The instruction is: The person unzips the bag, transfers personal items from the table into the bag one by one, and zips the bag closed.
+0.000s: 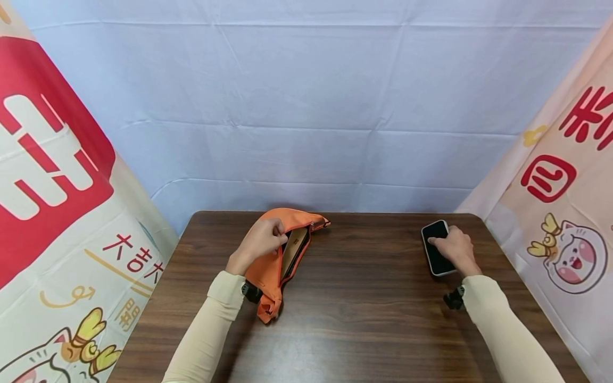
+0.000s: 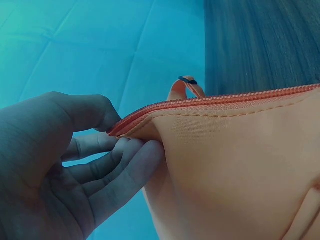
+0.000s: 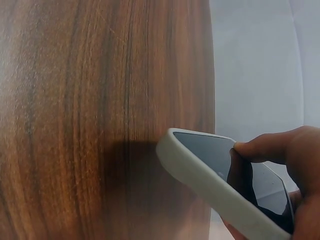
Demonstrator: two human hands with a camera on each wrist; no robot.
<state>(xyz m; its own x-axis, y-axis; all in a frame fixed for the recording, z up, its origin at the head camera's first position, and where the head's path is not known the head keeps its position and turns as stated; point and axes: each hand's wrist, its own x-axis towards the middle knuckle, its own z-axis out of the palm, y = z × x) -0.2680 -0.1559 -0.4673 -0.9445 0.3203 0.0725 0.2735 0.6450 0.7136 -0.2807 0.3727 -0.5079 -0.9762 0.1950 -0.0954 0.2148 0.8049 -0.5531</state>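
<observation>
An orange zippered bag point(image 1: 268, 271) lies on the left of the table, its zip parted and a tan lining showing inside. My left hand point(image 1: 263, 239) pinches the zip edge of the bag between thumb and fingers; the left wrist view shows the orange fabric point(image 2: 235, 160) pulled up by that grip. Over on the right, my right hand point(image 1: 455, 247) holds a smartphone point(image 1: 437, 255) in a white case, thumb on its dark screen. In the right wrist view the phone point(image 3: 210, 187) is tilted, raised off the wood, with some fingers hidden behind it.
The brown wooden table point(image 1: 364, 298) spans between both arms. A pale cloth backdrop point(image 1: 306, 106) hangs behind its far edge. Printed banners stand at the left point(image 1: 72, 255) and right point(image 1: 551, 213) sides.
</observation>
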